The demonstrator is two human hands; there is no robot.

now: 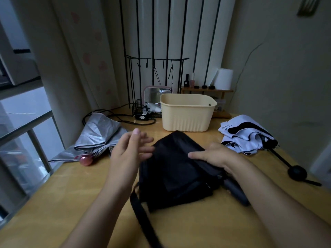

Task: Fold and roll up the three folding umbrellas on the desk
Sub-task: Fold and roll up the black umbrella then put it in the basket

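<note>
The bench (89, 190) carries all three umbrellas. The black umbrella (175, 169) lies at the centre, collapsed but loose, its panels not yet pleated. The cream basket (186, 117) stands behind it at 12 o'clock. The silver umbrella (100, 135) sprawls at 10 o'clock and the white-and-black umbrella (245, 135) at 2 o'clock, both unrolled.

The right hand (216, 154) presses flat on the black canopy, its grip apart with the fingers straight. The left hand (127, 151) hovers at the canopy's 9 o'clock edge, grip also apart, fingertips at the fabric.

I judge the slack panels could bunch unevenly if rolled before being smoothed, and the strap (141, 212) trailing towards 6 o'clock may get wound inside. The silver umbrella sits near the bench edge and could slide off if nudged.

The black umbrella's handle (236, 192) is partly hidden under the right forearm. Dim light swallows the black folds, and the left hand is blurred.
</note>
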